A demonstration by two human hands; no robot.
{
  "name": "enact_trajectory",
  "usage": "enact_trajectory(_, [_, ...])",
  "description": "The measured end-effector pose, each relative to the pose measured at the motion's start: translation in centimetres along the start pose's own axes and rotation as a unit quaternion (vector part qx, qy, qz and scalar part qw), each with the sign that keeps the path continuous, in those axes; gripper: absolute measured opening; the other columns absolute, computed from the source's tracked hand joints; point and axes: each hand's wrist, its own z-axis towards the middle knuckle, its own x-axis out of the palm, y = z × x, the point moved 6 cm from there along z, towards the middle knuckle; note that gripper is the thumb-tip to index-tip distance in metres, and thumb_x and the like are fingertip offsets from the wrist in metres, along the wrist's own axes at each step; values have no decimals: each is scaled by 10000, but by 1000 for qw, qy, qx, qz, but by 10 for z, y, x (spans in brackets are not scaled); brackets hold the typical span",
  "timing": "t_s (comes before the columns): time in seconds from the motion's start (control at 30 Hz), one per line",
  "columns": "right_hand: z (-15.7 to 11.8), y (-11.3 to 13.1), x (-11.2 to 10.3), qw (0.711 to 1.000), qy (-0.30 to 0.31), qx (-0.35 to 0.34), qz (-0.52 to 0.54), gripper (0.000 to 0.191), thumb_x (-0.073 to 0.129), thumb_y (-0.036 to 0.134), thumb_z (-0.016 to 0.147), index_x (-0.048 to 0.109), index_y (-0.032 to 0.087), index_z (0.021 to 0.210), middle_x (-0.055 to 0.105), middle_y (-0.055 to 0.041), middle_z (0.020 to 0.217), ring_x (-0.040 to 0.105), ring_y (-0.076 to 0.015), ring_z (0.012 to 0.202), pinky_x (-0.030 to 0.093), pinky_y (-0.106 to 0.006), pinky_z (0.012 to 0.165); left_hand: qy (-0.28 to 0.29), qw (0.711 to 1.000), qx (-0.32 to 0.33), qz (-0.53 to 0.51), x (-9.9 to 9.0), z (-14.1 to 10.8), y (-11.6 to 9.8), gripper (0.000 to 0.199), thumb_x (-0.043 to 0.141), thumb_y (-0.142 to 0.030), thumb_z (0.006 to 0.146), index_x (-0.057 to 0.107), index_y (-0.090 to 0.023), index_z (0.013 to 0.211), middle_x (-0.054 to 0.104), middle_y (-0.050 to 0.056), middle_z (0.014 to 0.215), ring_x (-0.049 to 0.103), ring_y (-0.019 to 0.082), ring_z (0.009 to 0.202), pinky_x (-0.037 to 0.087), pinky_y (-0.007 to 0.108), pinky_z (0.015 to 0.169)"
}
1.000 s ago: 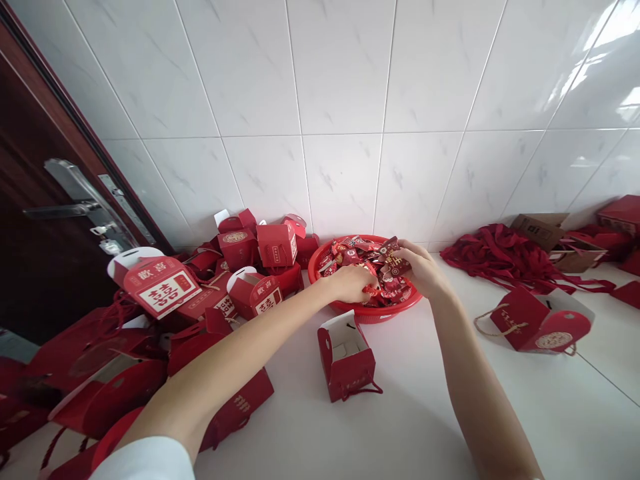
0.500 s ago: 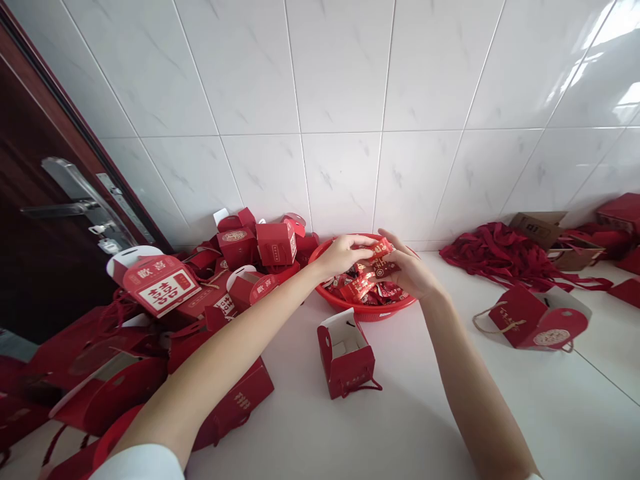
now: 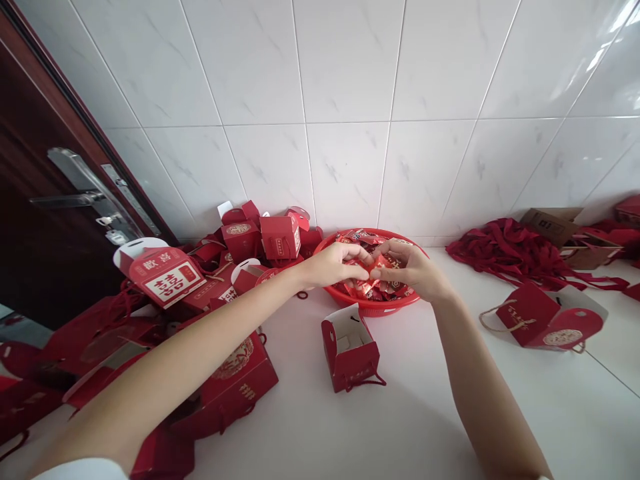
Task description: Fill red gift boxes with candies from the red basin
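A red plastic basket (image 3: 370, 308) full of red-wrapped candies (image 3: 364, 236) stands against the tiled wall. Over it, my left hand (image 3: 336, 264) curls its fingers inward, thumb and fingertips on a shiny red candy wrapper (image 3: 381, 263). From the other side my right hand (image 3: 413, 268) pinches the same bunch of wrapped candy, and the fingertips of both hands nearly meet. How many candies they hold is partly hidden. In front of the basket sits a small red gift box (image 3: 353, 357), its top open and its inside bare.
Many red gift boxes (image 3: 167, 273) are piled on the left beside a dark door (image 3: 40, 160). To the right lie a heap of red ribbon (image 3: 505, 250), a cardboard box (image 3: 550, 227) and another open red box with rope handles (image 3: 537, 320).
Both hands have drawn closer together over the basket and their fingers have closed in on the wrapped candy. The view has shifted slightly.
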Motion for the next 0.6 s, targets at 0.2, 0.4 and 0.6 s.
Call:
enact_trajectory(0.2, [-10,18,15,994,50,-37,-94,286,827,406,735,692,245,931,673,-3,844,612,-168,687,500,-293,593,69,989,-49,125,7,-42,7,140,625,-173,752,713,-164,860,687,-6,709,629,133,632,486,238,600])
enact_trajectory(0.4, [-16,19,17,991,48,-33,-120,257,722,344,829,693,281,1076,690,-9,914,613,-179,690,498,-303,588,76,944,-30,320,24,-57,5,216,559,-117,716,735,-210,801,700,-4,749,609,154,634,393,240,530])
enact_trajectory(0.6, [-23,22,20,989,85,-41,-116,417,621,268,871,637,327,1283,667,1,860,624,-193,739,537,-322,634,87,951,-18,295,29,-52,4,278,555,-137,785,737,-209,982,702,4,754,622,168,631,409,254,549])
